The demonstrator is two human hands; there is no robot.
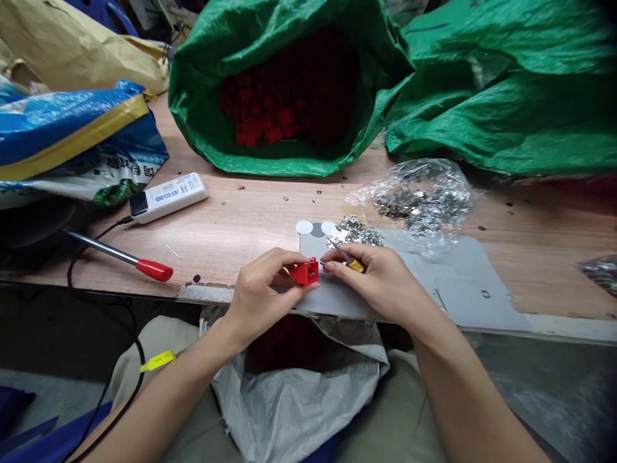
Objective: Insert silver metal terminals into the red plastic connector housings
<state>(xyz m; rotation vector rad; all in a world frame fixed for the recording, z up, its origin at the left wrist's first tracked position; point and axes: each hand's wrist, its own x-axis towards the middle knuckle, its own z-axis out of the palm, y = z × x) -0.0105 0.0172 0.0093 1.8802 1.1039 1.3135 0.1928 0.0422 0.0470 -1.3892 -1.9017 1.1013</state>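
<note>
My left hand is closed, pinching a small red plastic housing between thumb and fingers. The housing's open side faces right, and a bit of metal shows inside. Just right of it, my right hand is closed around a thin pointed tool with a yellow handle, whose tip points up and left. Between that hand's thumb and forefinger is a tiny dark metal piece, close to the housing but apart from it. Behind the right hand lies a heap of small shiny metal parts on a grey sheet.
A green woven sack full of red pieces opens toward me. A clear plastic bag holds metal parts. To the left are a red-tipped lever and a white device with a cable. A whitish sack lies open on my lap.
</note>
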